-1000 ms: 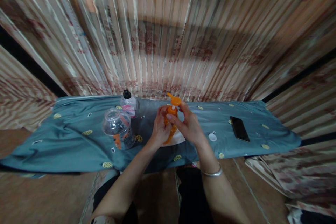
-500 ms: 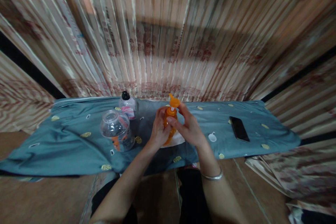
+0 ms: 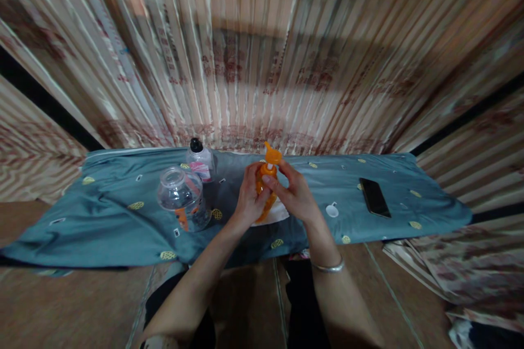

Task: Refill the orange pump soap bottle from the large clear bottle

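An orange pump bottle [image 3: 268, 172] is held over the middle of the cloth-covered table, its pump head at the top with the spout turned to the upper left. A pale stem shows between the pump head and the collar. My left hand [image 3: 249, 196] is wrapped round the bottle's body from the left. From the right, my right hand [image 3: 298, 195] grips it, thumb across the front below the collar and fingers partly hidden behind the neck. Beneath the bottle lies a white sheet-like thing [image 3: 280, 214], partly covered by my hands.
On the left stand a clear plastic jar [image 3: 176, 193] with orange markings and a clear bottle [image 3: 200, 161] with a black cap. A small white round piece [image 3: 332, 210] and a black phone [image 3: 374, 197] lie to the right. Pleated curtains [image 3: 254, 92] hang behind the table [image 3: 123, 229].
Both hands keep hold of the orange bottle, with only a slight shift of the right hand's fingers. The whole view has moved a little.
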Demonstrator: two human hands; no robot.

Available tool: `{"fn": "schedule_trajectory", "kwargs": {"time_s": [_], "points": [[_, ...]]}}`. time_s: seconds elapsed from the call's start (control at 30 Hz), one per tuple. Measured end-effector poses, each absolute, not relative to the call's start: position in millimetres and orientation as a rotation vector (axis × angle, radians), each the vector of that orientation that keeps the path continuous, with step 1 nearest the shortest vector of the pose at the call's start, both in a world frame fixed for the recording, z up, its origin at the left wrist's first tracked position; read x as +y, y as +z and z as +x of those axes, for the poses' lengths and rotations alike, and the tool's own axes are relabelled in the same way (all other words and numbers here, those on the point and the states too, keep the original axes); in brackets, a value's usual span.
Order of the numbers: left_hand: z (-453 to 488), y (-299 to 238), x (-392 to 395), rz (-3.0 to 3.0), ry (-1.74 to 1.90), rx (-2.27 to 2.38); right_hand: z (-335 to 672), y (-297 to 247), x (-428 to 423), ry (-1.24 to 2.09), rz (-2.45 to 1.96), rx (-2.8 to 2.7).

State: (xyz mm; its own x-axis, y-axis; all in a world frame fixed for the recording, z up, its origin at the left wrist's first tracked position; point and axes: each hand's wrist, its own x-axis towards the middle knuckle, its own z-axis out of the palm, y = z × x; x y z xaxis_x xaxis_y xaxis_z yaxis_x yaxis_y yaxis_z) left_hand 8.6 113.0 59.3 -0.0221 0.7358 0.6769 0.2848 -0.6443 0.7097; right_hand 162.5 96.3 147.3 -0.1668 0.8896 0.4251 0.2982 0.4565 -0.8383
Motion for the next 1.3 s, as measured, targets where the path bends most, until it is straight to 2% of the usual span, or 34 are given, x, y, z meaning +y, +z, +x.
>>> {"fn": "schedule_trajectory", "kwargs": {"time_s": [0.33,0.47,0.6,0.8,0.9,1.07,1.3], "points": [[5.9,53.7,112.8,1.861,1.690,1.051,150.5,140.2,88.6,0.543,-1.195,-1.615],[2.0,50.1,113.2,1.831,1.676,1.057,151.7,132.9,90.7,0.614,-1.123,-1.627],[-1.7,46.8,111.8,1.743,1.640,1.120,167.2,99.8,108.9,0.732,-1.005,-1.577],[-3.6,38.8,108.0,1.629,1.579,1.163,186.4,31.3,127.0,0.574,-1.665,-1.823],[-3.3,33.8,107.3,1.630,1.559,1.140,180.9,16.0,119.8,0.517,-1.751,-2.027],[-5.8,31.4,110.4,1.570,1.562,1.108,172.5,24.7,112.0,0.526,-1.787,-2.178],[-23.3,37.3,113.4,1.449,1.658,1.095,179.4,39.4,112.2,0.794,-1.849,-2.198]]}}
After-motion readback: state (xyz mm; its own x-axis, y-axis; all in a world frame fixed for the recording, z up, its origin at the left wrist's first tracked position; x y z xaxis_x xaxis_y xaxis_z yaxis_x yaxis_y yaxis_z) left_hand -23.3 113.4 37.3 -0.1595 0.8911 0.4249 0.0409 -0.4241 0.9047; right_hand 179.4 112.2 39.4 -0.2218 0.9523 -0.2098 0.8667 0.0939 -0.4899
